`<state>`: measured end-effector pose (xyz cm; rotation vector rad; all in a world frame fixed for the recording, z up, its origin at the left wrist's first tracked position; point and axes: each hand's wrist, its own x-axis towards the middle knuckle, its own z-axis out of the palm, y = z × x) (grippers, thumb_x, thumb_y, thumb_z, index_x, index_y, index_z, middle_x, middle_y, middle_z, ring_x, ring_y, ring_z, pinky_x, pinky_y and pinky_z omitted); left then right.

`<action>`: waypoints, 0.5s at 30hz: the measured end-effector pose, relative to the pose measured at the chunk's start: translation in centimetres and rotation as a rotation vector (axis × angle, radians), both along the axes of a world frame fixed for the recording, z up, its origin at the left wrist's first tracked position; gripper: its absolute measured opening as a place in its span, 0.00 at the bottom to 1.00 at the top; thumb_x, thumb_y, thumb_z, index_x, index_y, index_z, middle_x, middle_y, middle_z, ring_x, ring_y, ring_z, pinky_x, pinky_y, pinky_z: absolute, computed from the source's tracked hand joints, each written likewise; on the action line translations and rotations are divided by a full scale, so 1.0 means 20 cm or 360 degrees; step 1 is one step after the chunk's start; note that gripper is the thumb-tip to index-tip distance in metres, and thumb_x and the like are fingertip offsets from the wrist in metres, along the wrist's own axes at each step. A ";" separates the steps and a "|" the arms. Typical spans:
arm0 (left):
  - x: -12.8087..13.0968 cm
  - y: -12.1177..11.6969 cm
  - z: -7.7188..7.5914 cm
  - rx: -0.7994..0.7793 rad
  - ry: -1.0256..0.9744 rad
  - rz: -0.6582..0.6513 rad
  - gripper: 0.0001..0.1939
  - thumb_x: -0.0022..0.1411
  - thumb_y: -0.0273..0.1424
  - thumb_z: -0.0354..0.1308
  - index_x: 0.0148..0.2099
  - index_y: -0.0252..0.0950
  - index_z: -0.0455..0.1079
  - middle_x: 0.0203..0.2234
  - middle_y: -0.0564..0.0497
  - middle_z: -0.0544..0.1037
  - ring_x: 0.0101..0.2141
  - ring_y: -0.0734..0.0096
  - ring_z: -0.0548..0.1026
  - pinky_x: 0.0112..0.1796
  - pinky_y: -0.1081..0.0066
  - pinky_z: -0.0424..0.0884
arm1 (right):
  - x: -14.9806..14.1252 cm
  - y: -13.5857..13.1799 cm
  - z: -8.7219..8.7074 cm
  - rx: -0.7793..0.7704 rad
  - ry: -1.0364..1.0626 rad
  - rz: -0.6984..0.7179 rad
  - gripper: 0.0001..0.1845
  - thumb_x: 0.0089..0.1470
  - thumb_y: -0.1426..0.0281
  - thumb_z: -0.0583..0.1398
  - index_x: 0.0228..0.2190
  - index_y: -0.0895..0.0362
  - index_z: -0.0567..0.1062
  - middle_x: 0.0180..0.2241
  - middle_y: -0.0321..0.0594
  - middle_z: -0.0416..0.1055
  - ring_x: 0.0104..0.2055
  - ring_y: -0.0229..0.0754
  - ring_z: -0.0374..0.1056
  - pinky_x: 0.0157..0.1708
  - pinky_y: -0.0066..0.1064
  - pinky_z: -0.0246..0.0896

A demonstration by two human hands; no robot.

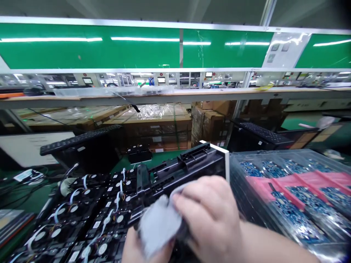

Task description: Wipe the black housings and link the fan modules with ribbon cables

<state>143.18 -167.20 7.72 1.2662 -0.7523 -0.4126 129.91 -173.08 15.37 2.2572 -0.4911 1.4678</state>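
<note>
A black plastic housing [189, 164] with a white front edge is tilted up in front of me, its channels and clips showing. My right hand [212, 208] is closed, its fingers pinching the edge of a soft light-grey piece [159, 224], which looks like cloth or foam and is blurred. That piece lies over the near end of the housing. Below it my left hand [131, 244] curls round the housing's lower end, with most of its fingers hidden behind the grey piece.
Rows of black fan-like modules [101, 219] with white strips fill the left side. At right, a clear plastic tray [246, 215] holds blue circuit boards [296, 215] and pink dividers [304, 180]. Black crates [85, 149] stand behind, under a long shelf [164, 95].
</note>
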 end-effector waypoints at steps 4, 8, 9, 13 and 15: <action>0.05 -0.01 0.00 0.0282 -0.0215 0.0177 0.36 0.31 0.37 0.64 0.47 0.35 0.62 0.32 0.45 0.75 0.37 0.51 0.72 0.43 0.53 0.66 | -0.05 -0.19 0.07 0.0189 -0.0300 -0.0394 0.05 0.45 0.73 0.55 0.29 0.58 0.67 0.31 0.43 0.67 0.35 0.45 0.62 0.34 0.38 0.58; 0.13 -0.01 0.00 0.0437 -0.0325 0.0136 0.40 0.31 0.39 0.64 0.50 0.33 0.59 0.35 0.43 0.75 0.36 0.51 0.73 0.44 0.52 0.66 | -0.09 -0.27 0.12 0.0398 -0.0006 -0.0342 0.01 0.46 0.73 0.55 0.26 0.58 0.66 0.30 0.42 0.67 0.34 0.43 0.61 0.33 0.36 0.58; 0.15 -0.01 0.01 0.0473 -0.0308 0.0095 0.40 0.30 0.38 0.64 0.49 0.33 0.60 0.33 0.43 0.76 0.35 0.51 0.73 0.42 0.53 0.67 | -0.11 -0.27 0.13 0.0457 0.0127 -0.0271 0.01 0.46 0.73 0.55 0.25 0.57 0.66 0.29 0.40 0.66 0.33 0.42 0.61 0.33 0.34 0.57; 0.17 -0.01 0.02 0.0478 -0.0350 0.0058 0.35 0.30 0.36 0.63 0.46 0.35 0.63 0.32 0.46 0.76 0.34 0.52 0.74 0.43 0.54 0.67 | -0.22 -0.27 0.21 0.0698 0.0601 -0.0137 0.03 0.47 0.75 0.54 0.25 0.57 0.67 0.28 0.38 0.66 0.31 0.39 0.61 0.30 0.31 0.55; 0.16 -0.01 0.02 0.0420 -0.0367 0.0063 0.32 0.33 0.35 0.61 0.46 0.35 0.62 0.33 0.46 0.76 0.36 0.54 0.73 0.45 0.54 0.65 | -0.26 -0.29 0.24 0.0695 0.0756 -0.0118 0.04 0.48 0.75 0.54 0.26 0.57 0.68 0.29 0.39 0.66 0.32 0.39 0.61 0.30 0.30 0.55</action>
